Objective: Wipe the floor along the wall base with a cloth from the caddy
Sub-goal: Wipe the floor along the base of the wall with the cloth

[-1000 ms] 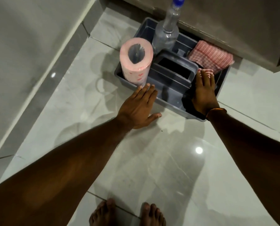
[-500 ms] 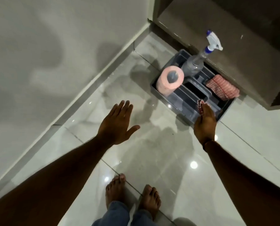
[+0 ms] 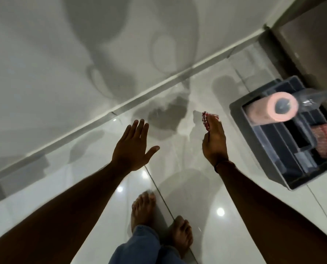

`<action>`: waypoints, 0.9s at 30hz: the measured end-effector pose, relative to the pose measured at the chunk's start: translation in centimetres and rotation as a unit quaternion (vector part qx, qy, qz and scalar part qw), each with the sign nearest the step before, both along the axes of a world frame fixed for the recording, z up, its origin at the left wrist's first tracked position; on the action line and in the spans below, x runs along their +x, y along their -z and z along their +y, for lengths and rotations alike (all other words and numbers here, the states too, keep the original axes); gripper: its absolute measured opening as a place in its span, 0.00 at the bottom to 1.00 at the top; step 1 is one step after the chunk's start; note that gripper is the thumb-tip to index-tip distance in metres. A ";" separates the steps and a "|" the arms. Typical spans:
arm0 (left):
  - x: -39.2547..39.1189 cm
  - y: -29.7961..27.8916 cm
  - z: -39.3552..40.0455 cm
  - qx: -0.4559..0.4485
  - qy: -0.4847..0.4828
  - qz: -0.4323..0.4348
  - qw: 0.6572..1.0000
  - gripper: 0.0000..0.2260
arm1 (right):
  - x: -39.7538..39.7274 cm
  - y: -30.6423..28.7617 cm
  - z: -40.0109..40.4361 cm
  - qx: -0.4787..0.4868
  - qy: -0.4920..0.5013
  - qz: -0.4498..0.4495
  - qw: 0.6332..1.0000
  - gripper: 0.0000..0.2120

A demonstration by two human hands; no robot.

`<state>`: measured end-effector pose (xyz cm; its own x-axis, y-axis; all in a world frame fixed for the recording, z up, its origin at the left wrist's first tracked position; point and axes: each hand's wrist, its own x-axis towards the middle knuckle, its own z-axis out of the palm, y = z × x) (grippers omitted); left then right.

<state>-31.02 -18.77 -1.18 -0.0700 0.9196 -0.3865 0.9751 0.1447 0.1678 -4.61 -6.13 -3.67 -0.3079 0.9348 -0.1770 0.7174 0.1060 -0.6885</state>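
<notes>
- Floor (image 3: 187, 187): glossy pale tile; wall base (image 3: 120, 107) runs diagonally from near left to far right.
- Caddy (image 3: 237, 113): dark grey, on the floor at right, against a cabinet (image 3: 311, 44).
- In the caddy: pink paper roll (image 3: 269, 111) upright in the far-left compartment, clear bottle (image 3: 318, 97) just behind it, blurred. A red checked cloth (image 3: 325, 141) lies in the right-hand compartment. Centre slots look dark; contents unclear.
- Left hand (image 3: 132, 147): stretched out over the floor, palm down, fingers spread, holding nothing.
- Right hand (image 3: 214, 141): stretched forward left of the caddy, fingers closed on a small red checked cloth piece (image 3: 205, 121), which sticks out past the fingertips, above the floor near the wall base.
- Bare feet (image 3: 143, 212) near, centre.
</notes>
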 end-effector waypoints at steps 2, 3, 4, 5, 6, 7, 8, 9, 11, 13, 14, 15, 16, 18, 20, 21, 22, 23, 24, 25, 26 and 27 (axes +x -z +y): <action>-0.6 3.4 -0.1 -0.005 -0.026 -0.009 1.000 0.44 | -2.1 3.3 1.9 0.032 -0.048 -0.021 0.998 0.31; -0.7 4.9 -0.2 -0.001 -0.036 -0.009 0.999 0.44 | -2.9 4.6 3.0 0.050 -0.071 -0.032 0.996 0.31; -0.9 6.8 -0.2 0.001 -0.046 -0.009 0.999 0.44 | -3.7 6.3 4.0 0.067 -0.093 -0.038 0.993 0.30; -1.0 8.7 -0.1 0.001 -0.057 -0.010 0.998 0.44 | -4.5 8.0 5.1 0.080 -0.119 -0.049 0.989 0.29; -1.1 10.5 0.1 0.000 -0.065 -0.013 0.998 0.44 | -5.1 9.6 6.2 0.085 -0.144 -0.068 0.984 0.27; -1.1 12.2 0.2 0.002 -0.075 -0.016 0.997 0.44 | -5.8 11.1 7.1 0.096 -0.166 -0.089 0.977 0.25; -1.1 13.6 0.4 0.009 -0.086 -0.018 0.996 0.44 | -6.5 12.2 7.8 0.093 -0.169 -0.081 0.978 0.24; -0.8 15.0 0.7 0.016 -0.095 -0.022 0.995 0.44 | -6.8 13.7 8.4 0.102 -0.162 -0.073 0.979 0.23; -0.3 17.1 1.1 0.029 -0.117 -0.028 0.992 0.43 | -7.1 16.2 8.4 0.151 -0.185 -0.094 0.966 0.24; 0.1 18.4 1.5 0.048 -0.128 -0.019 0.990 0.44 | -7.2 17.3 8.1 0.180 -0.200 -0.145 0.952 0.28; 0.1 18.9 1.7 0.057 -0.128 -0.015 0.990 0.44 | -7.3 17.2 8.0 0.184 -0.190 -0.156 0.952 0.29; 0.0 19.2 2.0 0.064 -0.126 -0.009 0.990 0.44 | -7.4 17.2 8.1 0.194 -0.183 -0.162 0.950 0.30; -0.2 19.5 2.3 0.071 -0.122 -0.004 0.990 0.45 | -7.3 17.2 8.3 0.205 -0.183 -0.163 0.948 0.29; -0.7 19.8 2.7 0.076 -0.118 0.005 0.990 0.46 | -7.0 17.3 9.3 0.213 -0.195 -0.173 0.942 0.27; -0.9 19.9 3.1 0.077 -0.118 0.008 0.990 0.46 | -6.7 17.4 11.4 0.209 -0.178 -0.178 0.945 0.27; -0.9 19.9 3.1 0.075 -0.117 0.010 0.990 0.46 | -6.4 17.4 12.6 0.211 -0.168 -0.177 0.947 0.26; -0.9 20.0 3.1 0.073 -0.115 0.014 0.991 0.46 | -6.0 17.5 14.0 0.217 -0.158 -0.180 0.946 0.26; -0.9 20.0 3.1 0.071 -0.113 0.019 0.991 0.46 | -5.5 17.4 15.5 0.218 -0.150 -0.184 0.947 0.26; -1.0 20.1 3.2 0.071 -0.110 0.025 0.991 0.46 | -5.0 17.3 17.3 0.214 -0.140 -0.186 0.948 0.27; -1.0 20.3 3.2 0.072 -0.108 0.030 0.991 0.46 | -4.5 17.2 19.0 0.207 -0.123 -0.185 0.953 0.27; -1.1 20.4 3.2 0.074 -0.108 0.034 0.991 0.46 | -4.0 17.1 20.8 0.198 -0.100 -0.183 0.958 0.27; -1.2 20.5 3.3 0.075 -0.107 0.038 0.991 0.46 | -3.7 17.1 22.6 0.187 -0.071 -0.185 0.962 0.27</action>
<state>-32.17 -15.50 -21.72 -0.2930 0.9271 -0.2337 0.9354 0.3286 0.1307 -8.26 16.48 -20.73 -0.4187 0.9072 0.0416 0.8656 0.4126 -0.2837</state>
